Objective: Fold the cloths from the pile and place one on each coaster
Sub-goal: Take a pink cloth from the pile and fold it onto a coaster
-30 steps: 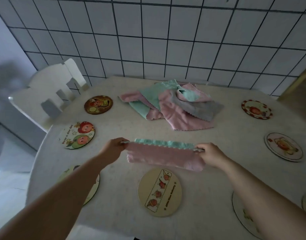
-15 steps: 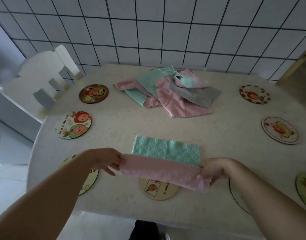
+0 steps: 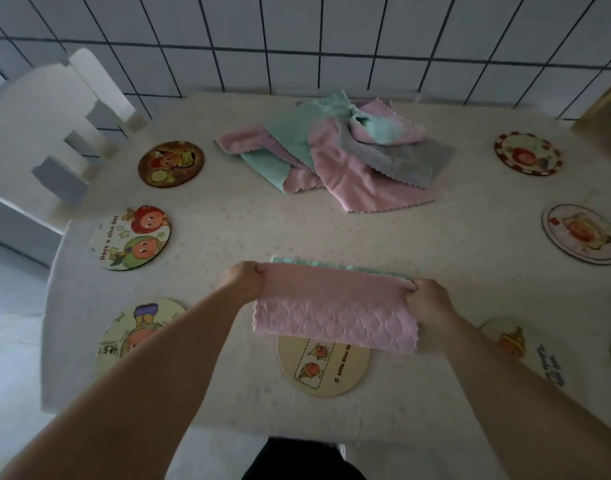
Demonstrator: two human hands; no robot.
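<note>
A pink and teal cloth (image 3: pixel 335 315) is stretched between my hands, its pink face toward me and a strip of teal showing along the far edge. My left hand (image 3: pixel 243 278) pinches its left end and my right hand (image 3: pixel 428 299) pinches its right end. The cloth's lower edge overlaps the top of a beige round coaster (image 3: pixel 323 368) near the table's front. A loose pile of pink, teal and grey cloths (image 3: pixel 338 157) lies at the back middle of the table.
Round picture coasters ring the table (image 3: pixel 228 237): brown (image 3: pixel 171 163), white with fruit faces (image 3: pixel 130 238) and one under my left arm (image 3: pixel 131 334) on the left, three more (image 3: pixel 528 153) (image 3: pixel 581 233) (image 3: pixel 525 348) on the right. A white chair (image 3: pixel 44 126) stands at the left, a tiled wall behind.
The pink part of the cloth has been brought up and away from me over the teal part, so the teal is now nearly covered. My view has tilted further down over the table.
</note>
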